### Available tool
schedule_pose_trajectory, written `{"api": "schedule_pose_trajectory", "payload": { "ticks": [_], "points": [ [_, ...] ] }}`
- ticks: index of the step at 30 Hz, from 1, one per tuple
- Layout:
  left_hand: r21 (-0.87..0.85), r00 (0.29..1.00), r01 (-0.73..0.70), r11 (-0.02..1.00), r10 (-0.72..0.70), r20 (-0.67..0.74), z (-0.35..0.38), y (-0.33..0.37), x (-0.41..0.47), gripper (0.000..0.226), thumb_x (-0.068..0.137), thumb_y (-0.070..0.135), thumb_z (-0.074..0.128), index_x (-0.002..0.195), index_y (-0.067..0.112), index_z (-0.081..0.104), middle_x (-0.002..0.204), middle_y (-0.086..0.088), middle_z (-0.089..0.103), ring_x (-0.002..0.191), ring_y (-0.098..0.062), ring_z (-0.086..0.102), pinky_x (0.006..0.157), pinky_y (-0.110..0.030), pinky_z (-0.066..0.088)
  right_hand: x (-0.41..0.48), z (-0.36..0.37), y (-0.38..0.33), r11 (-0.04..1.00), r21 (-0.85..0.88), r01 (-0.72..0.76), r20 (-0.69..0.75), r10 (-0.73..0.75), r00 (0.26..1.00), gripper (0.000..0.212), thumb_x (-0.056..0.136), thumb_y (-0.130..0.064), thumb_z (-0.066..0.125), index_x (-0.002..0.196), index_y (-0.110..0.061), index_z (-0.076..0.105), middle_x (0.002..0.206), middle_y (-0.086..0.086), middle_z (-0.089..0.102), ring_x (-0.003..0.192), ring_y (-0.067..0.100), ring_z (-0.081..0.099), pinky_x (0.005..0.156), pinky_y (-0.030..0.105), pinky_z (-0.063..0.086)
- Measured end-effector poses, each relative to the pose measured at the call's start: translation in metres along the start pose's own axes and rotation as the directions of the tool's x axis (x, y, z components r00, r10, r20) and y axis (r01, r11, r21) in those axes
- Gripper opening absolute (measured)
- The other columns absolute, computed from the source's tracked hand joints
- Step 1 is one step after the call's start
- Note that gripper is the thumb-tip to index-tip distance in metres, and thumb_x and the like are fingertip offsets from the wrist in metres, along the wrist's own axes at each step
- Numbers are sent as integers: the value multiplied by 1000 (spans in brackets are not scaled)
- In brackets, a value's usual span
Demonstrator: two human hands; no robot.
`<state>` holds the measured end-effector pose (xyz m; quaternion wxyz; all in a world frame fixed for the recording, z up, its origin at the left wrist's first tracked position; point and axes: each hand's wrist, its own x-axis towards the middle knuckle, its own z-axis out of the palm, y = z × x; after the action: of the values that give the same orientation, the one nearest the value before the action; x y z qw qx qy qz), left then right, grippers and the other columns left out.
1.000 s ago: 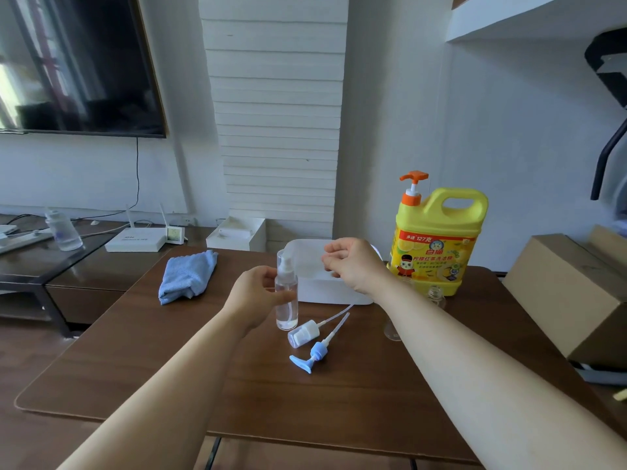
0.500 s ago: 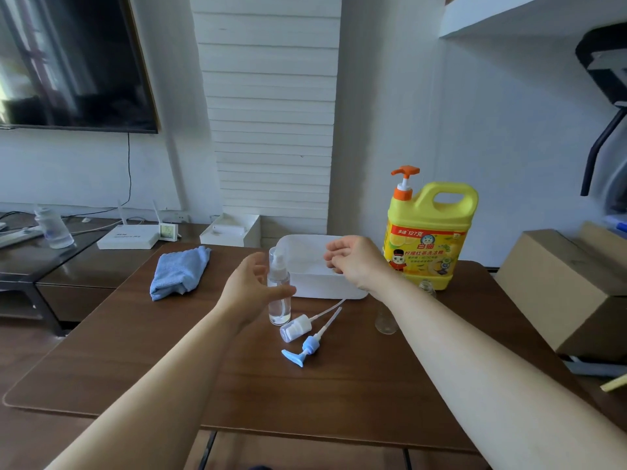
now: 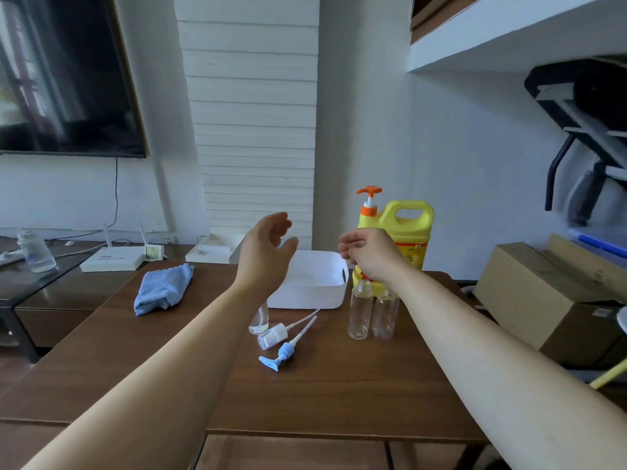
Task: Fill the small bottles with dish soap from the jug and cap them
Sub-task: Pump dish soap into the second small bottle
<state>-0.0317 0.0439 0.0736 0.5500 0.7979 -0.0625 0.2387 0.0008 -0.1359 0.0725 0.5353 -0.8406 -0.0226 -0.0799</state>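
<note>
Uncapped clear bottles (image 3: 359, 310) beside yellow jug (image 3: 409, 228)

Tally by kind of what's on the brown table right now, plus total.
Small clear bottles: 3 (the last partly hidden behind an arm)
Loose pump heads: 2
Yellow jug: 1
White tub: 1
Blue cloth: 1
Total: 8

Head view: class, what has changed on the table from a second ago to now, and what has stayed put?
The left hand let go of the spray bottle, which stands on the table, and rose above it. The right hand shifted from over the white tub toward the yellow jug. The pump heads, blue cloth and jug stayed put.
</note>
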Motion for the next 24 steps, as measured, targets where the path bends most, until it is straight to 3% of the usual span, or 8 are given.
{"api": "schedule_pose_trajectory", "payload": {
  "ticks": [4, 8, 12, 16, 21, 24],
  "points": [
    [67, 982, 73, 995, -84, 169, 29, -5, -7, 51, 83, 10, 69, 131, 12, 52, 117, 2, 63, 109, -11, 59, 89, -18, 41, 1, -17, 10, 1000, -16, -11, -45, 10, 999, 33, 91, 6, 38, 111, -1, 63, 95, 8, 66, 86, 19, 63, 84, 32, 54],
    [128, 917, 170, 977, -205, 342, 63, -18, -12, 68, 76, 12, 77, 136, 8, 46, 125, -4, 60, 114, -15, 56, 91, -23, 42, 9, -32, 24, 999, -22, -36, -67, 35, 997, 33, 89, 6, 40, 110, -4, 64, 95, 6, 67, 86, 16, 63, 83, 27, 53],
    [156, 865, 207, 966, -256, 432, 90, -29, -16, 79, 71, 10, 81, 139, 5, 41, 131, -7, 56, 121, -18, 52, 92, -22, 41, 15, -42, 33, 999, -17, -41, -74, 40, 997, 31, 90, 4, 42, 104, -11, 65, 94, 2, 68, 87, 14, 64, 83, 29, 55],
    [184, 851, 190, 964, -255, 460, 108, -37, -15, 69, 68, 2, 80, 130, 3, 51, 120, -7, 61, 117, -21, 56, 97, -27, 44, 22, -47, 39, 1000, -1, -26, -63, 26, 998, 31, 90, 5, 42, 98, -16, 63, 93, 2, 68, 89, 16, 66, 83, 32, 56],
    [200, 847, 160, 967, -239, 474, 115, -43, -11, 43, 70, 3, 78, 110, 8, 62, 93, 1, 65, 92, -15, 63, 84, -25, 50, 31, -49, 37, 1000, 9, -8, -67, 9, 998, 31, 91, 6, 40, 99, -12, 63, 93, 4, 68, 86, 16, 65, 82, 30, 55],
    [156, 866, 186, 970, -237, 440, 112, -38, 0, 39, 69, 6, 80, 103, 7, 62, 93, -3, 68, 90, -21, 66, 88, -36, 53, 39, -52, 31, 1000, 7, 6, -68, -5, 998, 31, 92, 4, 38, 100, -12, 64, 93, 2, 68, 90, 17, 67, 84, 31, 56]
  ]
}}
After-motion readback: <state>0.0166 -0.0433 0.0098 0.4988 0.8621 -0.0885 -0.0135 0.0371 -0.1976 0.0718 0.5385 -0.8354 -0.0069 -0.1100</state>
